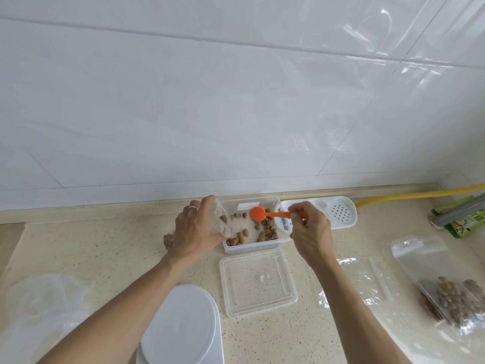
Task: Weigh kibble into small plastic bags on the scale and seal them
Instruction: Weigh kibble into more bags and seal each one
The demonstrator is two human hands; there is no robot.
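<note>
While left hand (195, 228) grips small bag (220, 219) at tub (256, 244) (left rim), right hand (309, 229) pinches orange scoop (258, 214) over tub.

a clear rectangular tub (256, 243) sits open on the speckled surface (110, 261), close to the wall. brown kibble (266, 229) lies scattered thinly over its bottom, thicker toward the right side. an orange scoop (258, 214) is held level above the tub, its round bowl over the middle, its handle pointing right. a small clear bag (221, 222) is held upright at the tub's left edge, its mouth facing the scoop. the tub's clear lid (258, 281) lies flat just in front of it. a white scale (181, 327) stands nearer, to the left. at far right a clear zip bag holding kibble (451, 292) lies flat, with an empty zip bag (364, 279) beside it.
</note>
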